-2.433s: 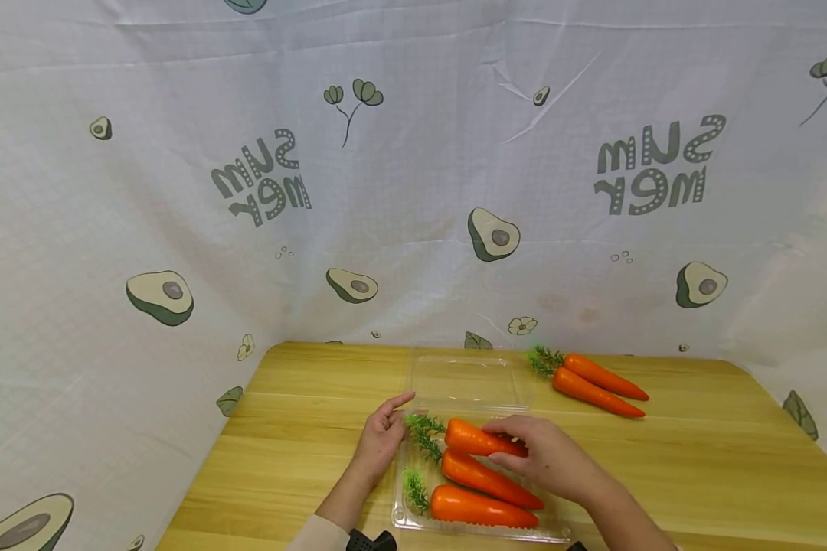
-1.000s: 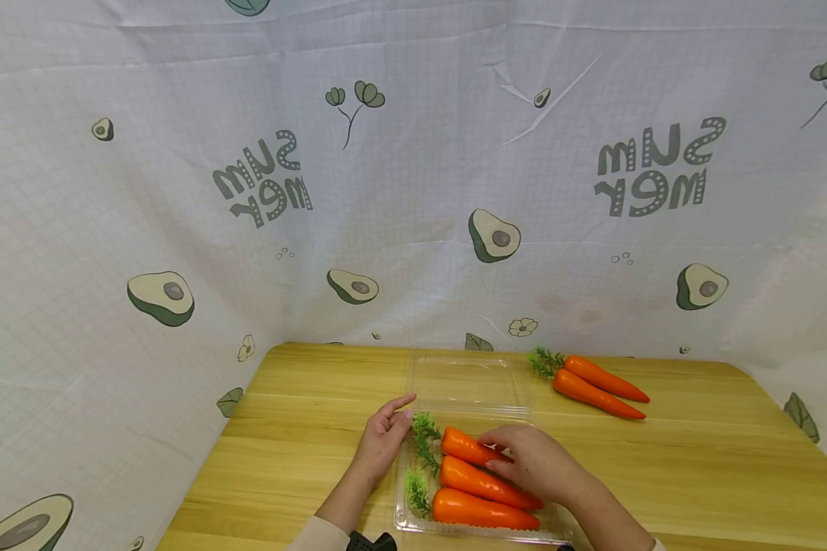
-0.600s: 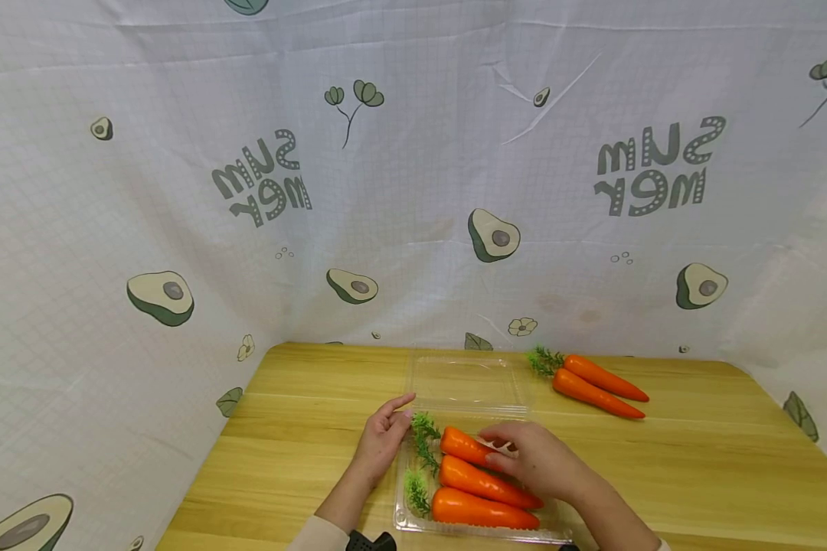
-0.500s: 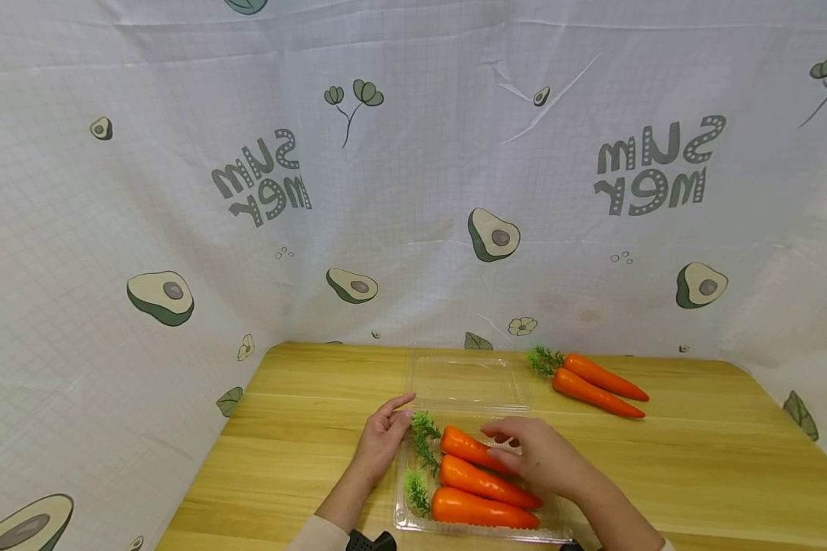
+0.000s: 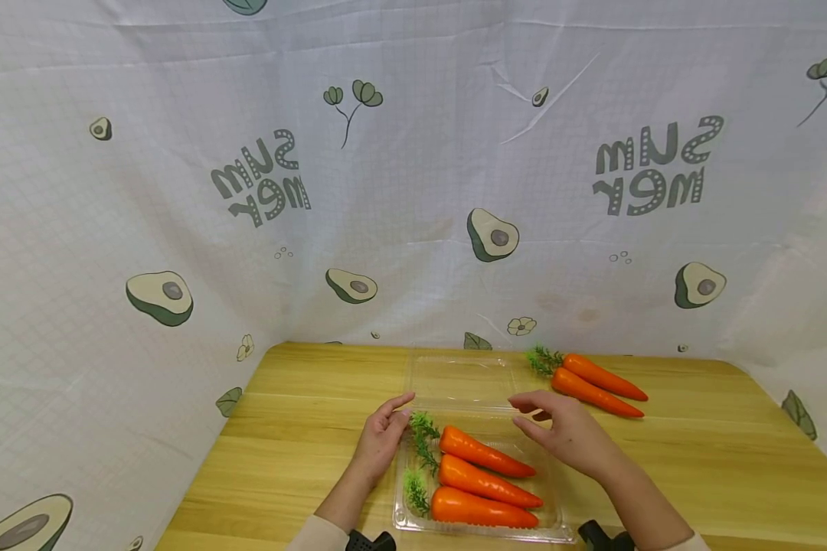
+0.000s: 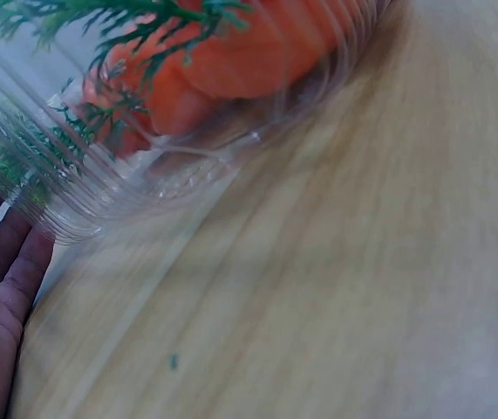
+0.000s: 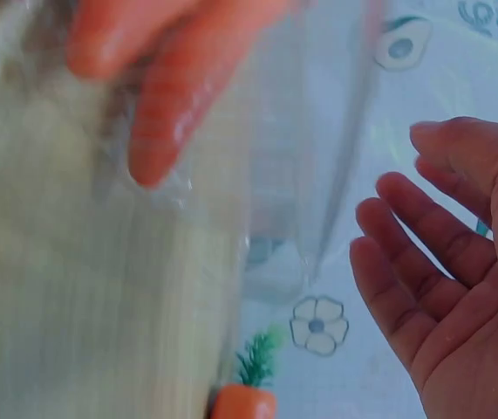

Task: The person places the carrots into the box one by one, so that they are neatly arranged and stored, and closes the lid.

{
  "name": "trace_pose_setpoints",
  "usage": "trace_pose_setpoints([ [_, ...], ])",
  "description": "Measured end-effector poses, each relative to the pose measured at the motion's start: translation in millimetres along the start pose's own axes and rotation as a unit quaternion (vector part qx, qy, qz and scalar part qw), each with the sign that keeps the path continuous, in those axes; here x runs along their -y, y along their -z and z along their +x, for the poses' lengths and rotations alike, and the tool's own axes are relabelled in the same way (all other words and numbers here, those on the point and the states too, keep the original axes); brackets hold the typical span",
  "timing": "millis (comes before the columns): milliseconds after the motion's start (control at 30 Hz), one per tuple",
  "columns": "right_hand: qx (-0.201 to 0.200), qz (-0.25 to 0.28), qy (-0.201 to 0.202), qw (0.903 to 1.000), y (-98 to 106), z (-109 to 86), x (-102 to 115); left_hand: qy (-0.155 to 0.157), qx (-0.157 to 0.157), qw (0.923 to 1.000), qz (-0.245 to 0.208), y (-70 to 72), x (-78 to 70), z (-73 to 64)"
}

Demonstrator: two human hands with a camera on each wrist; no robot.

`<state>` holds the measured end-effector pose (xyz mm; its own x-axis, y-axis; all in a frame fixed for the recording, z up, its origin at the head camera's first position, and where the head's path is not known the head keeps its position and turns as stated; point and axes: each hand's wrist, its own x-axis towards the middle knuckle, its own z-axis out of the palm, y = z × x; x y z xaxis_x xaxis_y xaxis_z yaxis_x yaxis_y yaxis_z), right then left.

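Observation:
A clear plastic clamshell box (image 5: 558, 531) stands at the table's front with its lid folded back. Three orange carrots with green tops lie side by side in it: a back one (image 5: 485, 451), a middle one (image 5: 489, 481) and a front one (image 5: 482, 507). My left hand (image 5: 379, 442) rests against the box's left side; in the left wrist view its fairly straight fingers (image 6: 23, 266) touch the ribbed wall. Over the box's back right corner hovers my right hand (image 5: 572, 435), its fingers loosely bent and holding nothing, as the right wrist view (image 7: 458, 262) also shows.
The clear lid (image 5: 463, 379) lies flat behind the box. At the back right of the wooden table (image 5: 717, 451) are two more carrots (image 5: 596, 392), side by side. A white printed sheet (image 5: 413, 191) hangs round the table's back and sides.
My right hand has let go of the back carrot, which now lies beside the other two in the box, and has moved up and to the right. My left hand has stayed put.

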<state>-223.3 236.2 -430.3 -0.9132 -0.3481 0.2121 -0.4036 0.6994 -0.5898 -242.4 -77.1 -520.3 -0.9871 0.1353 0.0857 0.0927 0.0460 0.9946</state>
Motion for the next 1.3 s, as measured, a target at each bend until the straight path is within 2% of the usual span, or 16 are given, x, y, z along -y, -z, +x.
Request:
trace_pose_setpoints([
  [100,-0.03,-0.007,-0.008,0.9995,5.1,0.0,-6.1,0.0,-0.003,1.0,0.002,-0.1,0.2,-0.1],
  [333,-0.052,-0.013,-0.029,0.9982,18.5,-0.3,-20.9,-0.011,0.002,0.9999,-0.009,-0.1,1.7,-0.7],
  [533,-0.075,-0.021,-0.054,0.9955,27.9,-1.3,-35.0,0.001,0.003,0.9998,-0.018,-0.5,0.6,-0.4],
  [800,-0.075,-0.034,-0.084,0.9931,39.5,-3.5,-54.2,0.0,0.005,0.9997,-0.025,-0.7,2.1,1.0],
  [1000,-0.058,-0.053,-0.119,0.9898,46.1,-4.4,-73.5,-0.003,0.005,0.9995,-0.03,-0.1,3.0,1.3],
  [1100,-0.051,-0.069,-0.125,0.9884,49.4,-4.2,-85.6,-0.002,0.006,0.9995,-0.031,0.0,2.8,1.6],
  [1300,-0.045,-0.068,-0.137,0.9872,54.0,-5.3,-106.9,-0.007,0.013,0.9994,-0.03,0.7,2.0,1.4],
])
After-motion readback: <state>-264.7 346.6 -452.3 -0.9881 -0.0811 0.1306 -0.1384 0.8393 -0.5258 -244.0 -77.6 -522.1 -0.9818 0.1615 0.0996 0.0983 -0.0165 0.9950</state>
